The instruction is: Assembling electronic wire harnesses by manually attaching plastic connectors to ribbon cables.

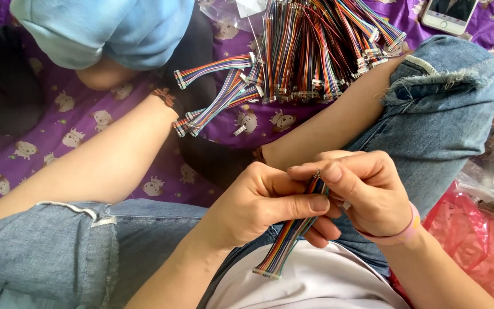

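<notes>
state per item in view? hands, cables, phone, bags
left hand: closed around ribbon cable
right hand: pinching cable's upper end
ribbon cable: held, lower connector hanging free
cable pile: heaped loose on purple cloth
phone: lying flat, screen lit
red bag: crumpled

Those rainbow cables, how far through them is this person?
Hard to say exactly. A big pile of ribbon cables lies on the purple cloth, a few separate ones beside it; which are finished is unclear. In hand: the left hand grips one cable while the right hand pinches its upper end.
</notes>
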